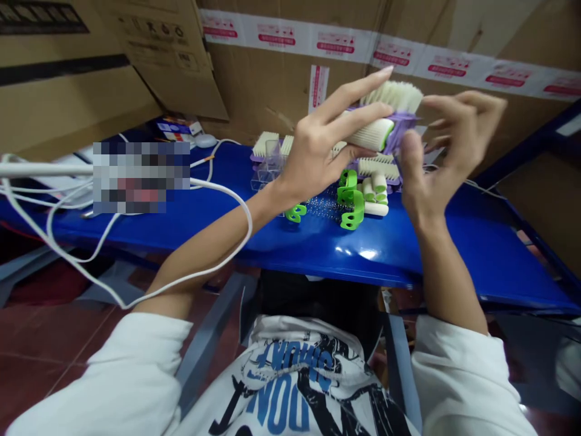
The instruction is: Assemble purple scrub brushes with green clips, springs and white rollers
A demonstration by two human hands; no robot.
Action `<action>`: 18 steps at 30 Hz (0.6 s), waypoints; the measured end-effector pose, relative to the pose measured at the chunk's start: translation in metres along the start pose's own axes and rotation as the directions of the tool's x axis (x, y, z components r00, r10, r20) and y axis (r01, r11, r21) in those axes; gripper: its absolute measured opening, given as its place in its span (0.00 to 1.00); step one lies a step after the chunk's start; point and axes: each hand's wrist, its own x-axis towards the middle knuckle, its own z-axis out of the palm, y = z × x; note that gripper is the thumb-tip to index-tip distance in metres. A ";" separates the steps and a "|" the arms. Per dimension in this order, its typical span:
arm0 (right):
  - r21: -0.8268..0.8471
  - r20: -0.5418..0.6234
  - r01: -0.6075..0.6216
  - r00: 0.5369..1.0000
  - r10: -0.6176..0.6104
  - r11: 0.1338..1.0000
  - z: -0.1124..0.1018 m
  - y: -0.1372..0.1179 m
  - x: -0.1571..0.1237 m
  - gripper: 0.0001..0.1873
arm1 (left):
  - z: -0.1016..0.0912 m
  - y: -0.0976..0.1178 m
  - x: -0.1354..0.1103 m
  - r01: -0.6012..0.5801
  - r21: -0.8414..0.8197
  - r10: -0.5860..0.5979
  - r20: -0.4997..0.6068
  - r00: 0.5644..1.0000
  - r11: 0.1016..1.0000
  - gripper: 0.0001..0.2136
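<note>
The purple-framed bristle brush [399, 118], with its ribbed roller [368, 135], sits between the hands, clamped by the left hand [313, 145], whose hold should be firm but light on the bristles. The right hand [438, 172] is spread, thumb near the frame, contact unclear; square, even pressure would suit, above the green clips [353, 209] and desk [290, 248] beneath both hands.

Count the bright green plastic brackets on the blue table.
3 visible: left bracket, below the left hand; nearer right bracket and farther right bracket, beside white cylinders. More may be hidden.
</note>
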 end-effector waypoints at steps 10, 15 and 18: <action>0.210 0.052 -0.003 0.999 -0.008 0.978 0.009 -0.012 -0.003 0.29 | 0.029 -0.013 -0.013 -0.052 0.006 0.052 -0.001 0.999 0.999 0.21; 0.260 0.057 -0.102 0.994 0.090 0.960 0.022 -0.016 -0.012 0.28 | 0.033 -0.014 -0.021 0.052 0.028 -0.054 0.067 0.996 0.998 0.18; 0.254 0.045 -0.135 0.991 0.127 0.958 0.029 -0.019 -0.017 0.28 | 0.035 -0.017 -0.027 0.061 0.033 -0.064 0.095 0.993 0.998 0.18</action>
